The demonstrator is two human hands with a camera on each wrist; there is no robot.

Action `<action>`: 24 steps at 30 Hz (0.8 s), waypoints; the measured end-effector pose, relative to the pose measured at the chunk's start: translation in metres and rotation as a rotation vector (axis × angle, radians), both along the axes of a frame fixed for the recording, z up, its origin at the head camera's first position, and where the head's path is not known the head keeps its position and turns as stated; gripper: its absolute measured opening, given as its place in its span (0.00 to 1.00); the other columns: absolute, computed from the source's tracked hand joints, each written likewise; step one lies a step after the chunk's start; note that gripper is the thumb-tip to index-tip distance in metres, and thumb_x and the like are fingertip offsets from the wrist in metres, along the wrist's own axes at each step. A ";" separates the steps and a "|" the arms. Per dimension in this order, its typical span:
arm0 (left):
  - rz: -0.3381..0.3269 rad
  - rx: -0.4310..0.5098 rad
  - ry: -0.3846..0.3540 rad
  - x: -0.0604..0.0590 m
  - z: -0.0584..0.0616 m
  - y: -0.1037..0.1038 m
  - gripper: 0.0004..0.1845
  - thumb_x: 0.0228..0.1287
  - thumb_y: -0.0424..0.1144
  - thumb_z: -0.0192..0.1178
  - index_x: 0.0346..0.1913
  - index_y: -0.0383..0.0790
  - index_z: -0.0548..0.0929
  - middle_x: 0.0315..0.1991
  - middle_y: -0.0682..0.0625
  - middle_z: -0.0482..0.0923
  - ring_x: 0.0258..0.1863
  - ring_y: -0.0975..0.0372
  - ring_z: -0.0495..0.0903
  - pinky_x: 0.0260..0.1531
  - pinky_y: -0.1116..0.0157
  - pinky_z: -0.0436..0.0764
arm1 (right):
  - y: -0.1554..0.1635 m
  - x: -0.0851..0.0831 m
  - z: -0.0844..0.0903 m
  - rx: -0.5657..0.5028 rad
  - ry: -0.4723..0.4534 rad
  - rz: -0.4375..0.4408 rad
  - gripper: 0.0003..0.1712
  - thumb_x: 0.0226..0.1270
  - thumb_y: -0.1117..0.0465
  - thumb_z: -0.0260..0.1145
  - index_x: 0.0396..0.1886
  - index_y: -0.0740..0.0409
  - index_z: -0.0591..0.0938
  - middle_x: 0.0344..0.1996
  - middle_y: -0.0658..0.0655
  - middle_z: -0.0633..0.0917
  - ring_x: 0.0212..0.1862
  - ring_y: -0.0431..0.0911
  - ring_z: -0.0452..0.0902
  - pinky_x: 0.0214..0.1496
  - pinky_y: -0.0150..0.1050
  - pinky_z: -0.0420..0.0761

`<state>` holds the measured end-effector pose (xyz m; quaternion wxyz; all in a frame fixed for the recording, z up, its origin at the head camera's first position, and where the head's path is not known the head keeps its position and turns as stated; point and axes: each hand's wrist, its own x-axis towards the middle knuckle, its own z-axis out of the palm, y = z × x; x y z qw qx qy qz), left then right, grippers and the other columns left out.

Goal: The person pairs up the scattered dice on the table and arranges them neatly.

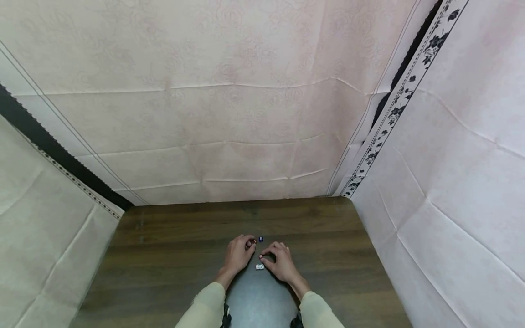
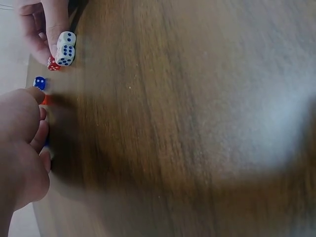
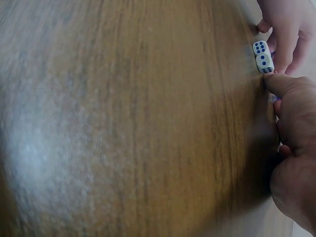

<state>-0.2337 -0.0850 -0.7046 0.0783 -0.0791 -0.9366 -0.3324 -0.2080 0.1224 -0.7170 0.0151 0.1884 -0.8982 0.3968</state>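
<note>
My left hand (image 1: 239, 253) pinches a translucent red die (image 2: 47, 99) between thumb and fingertips, close over the table. A bit of blue (image 2: 47, 142) shows under its curled fingers, mostly hidden. Facing it, my right hand (image 1: 280, 261) holds a red die with white dots (image 2: 54, 63) between thumb and forefinger. Two white dice with blue dots (image 1: 259, 267) sit side by side on the near side of the right fingertips. Just beyond the fingertips lies a dark blue die (image 1: 260, 239), seen also in the left wrist view.
The brown wood-grain table (image 1: 172, 237) carries a bright glare patch in front of the person. Pale patterned cloth (image 1: 246, 114) hangs behind the far edge, and more cloth (image 1: 463, 182) flanks the right side.
</note>
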 end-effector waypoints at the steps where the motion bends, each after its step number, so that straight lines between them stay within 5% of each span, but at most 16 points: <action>1: -0.002 -0.007 0.006 -0.001 -0.001 0.000 0.10 0.73 0.39 0.77 0.54 0.44 0.94 0.34 0.57 0.84 0.32 0.67 0.78 0.37 0.65 0.77 | 0.000 0.000 0.000 0.007 -0.001 -0.003 0.07 0.75 0.57 0.81 0.49 0.46 0.94 0.47 0.47 0.88 0.53 0.44 0.79 0.70 0.63 0.71; 11: -0.014 -0.045 0.064 -0.004 -0.004 0.001 0.08 0.72 0.37 0.78 0.51 0.45 0.96 0.32 0.57 0.84 0.30 0.67 0.78 0.35 0.64 0.77 | 0.000 0.000 0.001 0.020 0.004 -0.001 0.07 0.76 0.56 0.80 0.50 0.45 0.94 0.48 0.46 0.88 0.52 0.44 0.78 0.63 0.51 0.70; 24: -0.016 -0.036 0.059 -0.002 -0.001 0.001 0.04 0.72 0.37 0.78 0.46 0.47 0.96 0.31 0.58 0.83 0.30 0.68 0.76 0.35 0.66 0.75 | 0.000 -0.001 -0.001 0.018 0.002 -0.004 0.07 0.76 0.56 0.80 0.49 0.44 0.94 0.48 0.45 0.88 0.52 0.43 0.78 0.65 0.54 0.70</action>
